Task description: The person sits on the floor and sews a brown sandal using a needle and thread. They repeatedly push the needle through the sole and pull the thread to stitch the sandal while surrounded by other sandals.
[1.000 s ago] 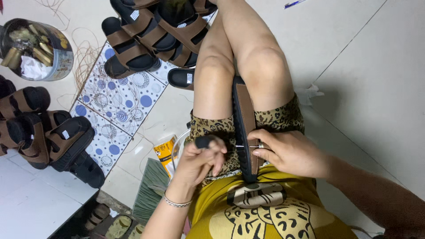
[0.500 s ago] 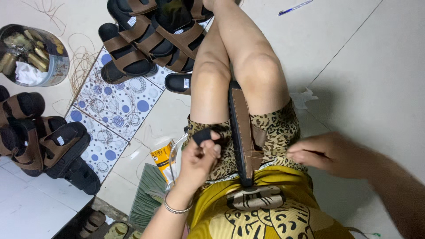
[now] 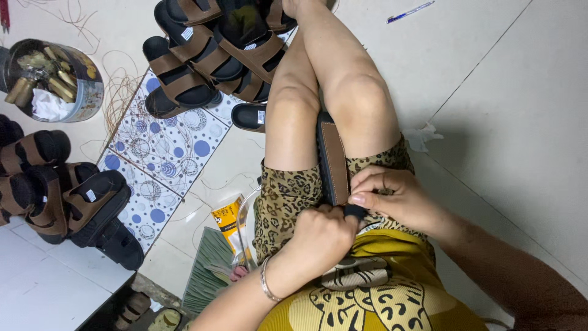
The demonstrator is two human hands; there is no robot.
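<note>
A brown-strapped sandal (image 3: 334,160) is wedged on edge between the seated person's knees, its long axis running from the knees back toward the lap. At the sandal's near end both hands meet. The left hand (image 3: 323,236) is curled shut around that end from below; the right hand (image 3: 392,197) pinches the same end from the right side, thumb and fingertips pressed together. Both hands are equally near the sandal.
</note>
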